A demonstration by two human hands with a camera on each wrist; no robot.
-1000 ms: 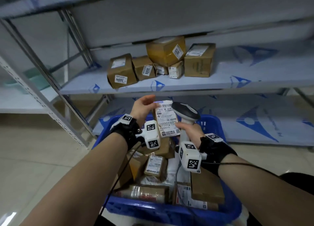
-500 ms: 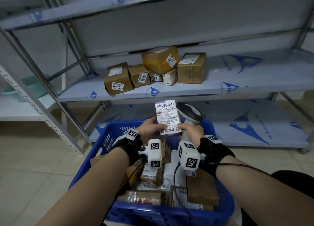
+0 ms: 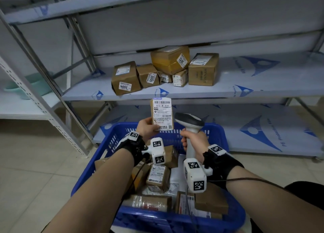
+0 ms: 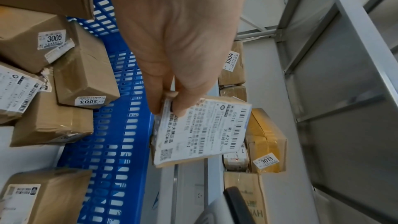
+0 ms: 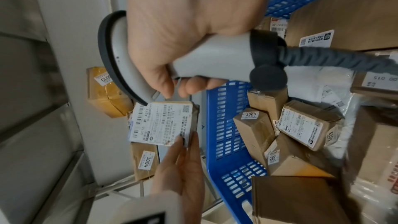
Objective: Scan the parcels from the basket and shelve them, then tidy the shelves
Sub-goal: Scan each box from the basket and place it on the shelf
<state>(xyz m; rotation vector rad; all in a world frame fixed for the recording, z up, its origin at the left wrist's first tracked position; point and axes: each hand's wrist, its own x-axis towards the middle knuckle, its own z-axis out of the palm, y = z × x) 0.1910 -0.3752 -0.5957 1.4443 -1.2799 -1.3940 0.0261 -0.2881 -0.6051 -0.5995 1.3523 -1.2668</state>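
Setting: pale tiled floor [image 3: 35, 171] at lower left; grey metal shelving [image 3: 245, 85] fills the upper frame, with three boards in view.
Middle board: six parcels in a cluster at centre: the box tagged 3004 [image 3: 125, 78], the box tagged 3005 [image 3: 148, 75], the small box tagged 6000 [image 3: 164, 77], one small white-labelled box [image 3: 180, 78], the yellow-taped box tagged 3013 [image 3: 171, 59] stacked on top, and the tall brown box [image 3: 203, 69] at the right.
Blue basket [image 3: 108, 145]: lower centre, holding a heap of cardboard parcels and white bags; exact count cannot be told.
Held parcel [image 3: 162, 114]: one flat box, upright above the basket's far rim, white label facing the camera.
Left hand [image 3: 146, 130]: thumb and fingers pinch the parcel's lower corner.
Barcode scanner [image 3: 190, 123]: one, grey and white, just right of the held parcel, head pointing up-left.
Right hand [image 3: 193, 140]: fingers wrapped round the scanner's handle.
Side rack, left edge: one pale green tub [image 3: 26, 87].
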